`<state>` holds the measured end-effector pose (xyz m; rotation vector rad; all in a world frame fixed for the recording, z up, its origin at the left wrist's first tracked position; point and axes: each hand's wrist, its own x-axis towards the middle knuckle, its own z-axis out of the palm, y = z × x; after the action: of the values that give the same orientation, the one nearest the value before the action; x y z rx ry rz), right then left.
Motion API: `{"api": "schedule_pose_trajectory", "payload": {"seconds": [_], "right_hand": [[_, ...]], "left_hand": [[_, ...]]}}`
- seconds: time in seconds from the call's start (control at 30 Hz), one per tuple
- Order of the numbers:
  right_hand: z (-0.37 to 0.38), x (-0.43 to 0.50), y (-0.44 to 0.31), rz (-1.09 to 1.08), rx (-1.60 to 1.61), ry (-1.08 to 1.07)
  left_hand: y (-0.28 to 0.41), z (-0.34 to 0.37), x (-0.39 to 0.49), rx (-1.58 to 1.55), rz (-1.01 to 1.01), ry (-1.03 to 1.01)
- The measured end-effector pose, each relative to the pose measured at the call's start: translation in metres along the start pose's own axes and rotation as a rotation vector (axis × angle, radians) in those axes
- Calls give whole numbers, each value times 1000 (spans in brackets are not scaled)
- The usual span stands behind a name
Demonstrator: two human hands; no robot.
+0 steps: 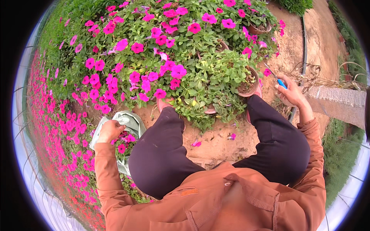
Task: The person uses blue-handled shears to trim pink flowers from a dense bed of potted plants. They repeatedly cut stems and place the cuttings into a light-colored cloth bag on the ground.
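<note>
My right hand (292, 91) grips a small blue-handled cutting tool (281, 83). Its thin metal blade points up and left, towards the plants; whether it has one blade or two is hard to see. On the other side, my left hand (110, 131) is at the mouth of a pale green sack (131, 119), fingers curled. Whether they pinch anything is hidden. Cut pink petunia blooms (122, 147) show inside the sack. Between my knees, a leafy potted petunia (222, 72) with no open blooms leans over, its brown plastic pot (253, 82) tipped to the right beside my shoe.
A dense bed of pink-flowered petunias (138, 49) spreads ahead and to the left. Another pot (260, 28) stands at the upper right. Fallen blooms (196, 143) lie on bare soil (219, 148). A black hose (304, 43) and a pale slab-like beam (336, 101) are on the right.
</note>
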<state>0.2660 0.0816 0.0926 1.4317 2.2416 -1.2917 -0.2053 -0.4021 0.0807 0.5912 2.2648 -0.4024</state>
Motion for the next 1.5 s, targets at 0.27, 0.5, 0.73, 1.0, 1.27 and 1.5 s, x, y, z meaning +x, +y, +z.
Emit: {"api": "schedule_pose_trajectory", "payload": {"seconds": [0.27,0.5,0.73,1.0,1.27,1.5], "right_hand": [[4,113,-58,-70,300,-198],[26,136,-45,-82,329,-258],[24,151,-65,-154,260,-354],[45,187,-138,-70,523,-802],[123,230,-184,116,697,-922],[142,235,-185,170,780,-915]], "left_hand": [[252,-103,69,-3,870,319],[389,-134,139,-86,753,667],[380,-112,188,-413,890,612],[312,-103,216,-1541,507,160],[284,-80,218,-2007,415,-186],[281,-79,221,-2034,450,-168]]}}
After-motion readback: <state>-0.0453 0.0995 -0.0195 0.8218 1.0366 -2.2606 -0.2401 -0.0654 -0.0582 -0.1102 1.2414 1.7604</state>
